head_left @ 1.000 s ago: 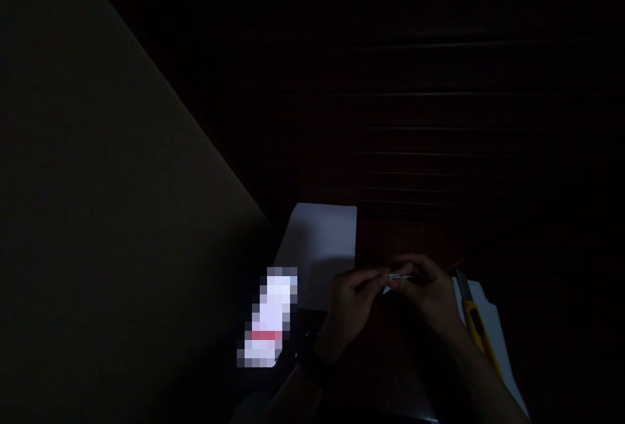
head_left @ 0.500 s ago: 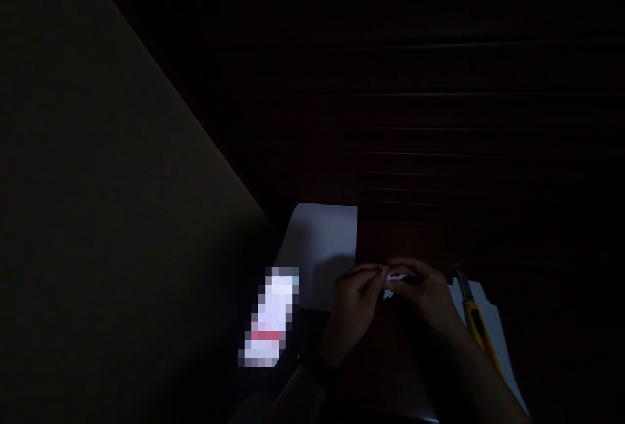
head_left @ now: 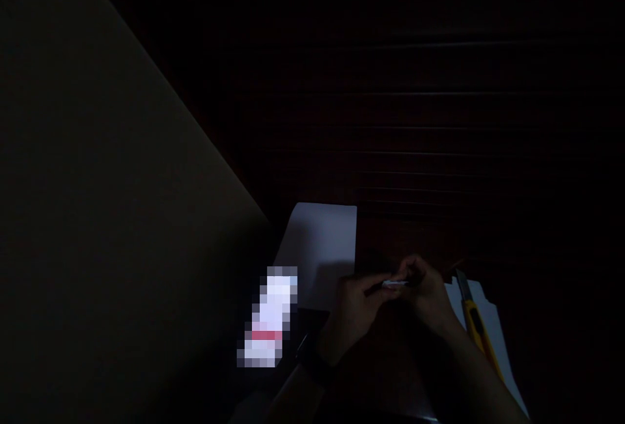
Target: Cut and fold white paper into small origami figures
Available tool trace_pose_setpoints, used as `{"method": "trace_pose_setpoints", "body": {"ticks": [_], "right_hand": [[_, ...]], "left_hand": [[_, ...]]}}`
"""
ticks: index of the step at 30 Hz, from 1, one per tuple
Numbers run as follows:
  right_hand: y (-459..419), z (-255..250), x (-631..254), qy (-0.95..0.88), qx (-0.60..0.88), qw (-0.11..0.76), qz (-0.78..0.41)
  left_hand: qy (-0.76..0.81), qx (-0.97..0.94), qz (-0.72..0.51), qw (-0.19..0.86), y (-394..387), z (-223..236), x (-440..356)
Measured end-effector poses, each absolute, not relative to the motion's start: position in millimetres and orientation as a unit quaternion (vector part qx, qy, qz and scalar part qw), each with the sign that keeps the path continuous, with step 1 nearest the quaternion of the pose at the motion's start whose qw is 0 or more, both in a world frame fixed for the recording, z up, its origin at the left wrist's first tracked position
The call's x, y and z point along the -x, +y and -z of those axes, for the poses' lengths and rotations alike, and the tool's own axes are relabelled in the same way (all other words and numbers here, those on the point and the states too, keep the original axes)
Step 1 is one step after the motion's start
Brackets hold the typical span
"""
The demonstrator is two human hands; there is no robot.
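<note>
1. The left hand [head_left: 356, 303] has its finger and thumb pinched almost together on one end of a small white piece [head_left: 393, 284].
2. The right hand [head_left: 430, 297] has bent fingers, with the tips close together on the other end of that piece.
3. So the small white piece is right in the grip, between the two hands. It looks thin and flat, but it is too dark to tell what it is made of.
4. To the left of the grip, and nearer the person, there is a bright white shape [head_left: 268, 313] with a red stripe across it. It is all blurry blocks, so any words on it can't be read.
5. A white sheet [head_left: 325, 235] lies to the left of the grip and a bit past it. A dark shadow falls on part of it.
6. To the right of the grip, a yellow cutter [head_left: 476, 326] lies on top of some white paper [head_left: 500, 333]. Its grey blade points away from the person.
7. A dark band [head_left: 316, 364] goes around the left wrist, below the grip.
8. Far to the left of the grip is a dim, plain surface [head_left: 107, 170].
</note>
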State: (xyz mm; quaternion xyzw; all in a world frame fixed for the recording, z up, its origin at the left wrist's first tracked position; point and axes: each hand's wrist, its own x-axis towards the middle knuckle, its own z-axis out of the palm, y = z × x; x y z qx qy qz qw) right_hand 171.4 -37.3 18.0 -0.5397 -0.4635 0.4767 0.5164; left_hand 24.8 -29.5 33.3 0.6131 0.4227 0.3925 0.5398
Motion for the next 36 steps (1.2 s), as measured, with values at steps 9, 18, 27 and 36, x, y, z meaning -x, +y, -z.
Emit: {"method": "trace_pose_setpoints", "body": {"ticks": [9, 18, 27, 36], "right_hand": [[-41, -17, -159, -0.45, 0.538, 0.536, -0.47], [-37, -16, -157, -0.484, 0.508, 0.515, -0.493], [-38, -17, -155, -0.479, 0.526, 0.519, -0.473], [-40, -10, -159, -0.445, 0.53, 0.544, -0.475]], "left_hand": [[0.455, -0.616, -0.386, 0.514, -25, -36, -19], [0.447, -0.601, -0.441, 0.494, -22, -30, -20], [0.452, -0.612, -0.423, 0.491, -25, -33, -22], [0.437, -0.614, -0.416, 0.509, -25, -34, -21]]}}
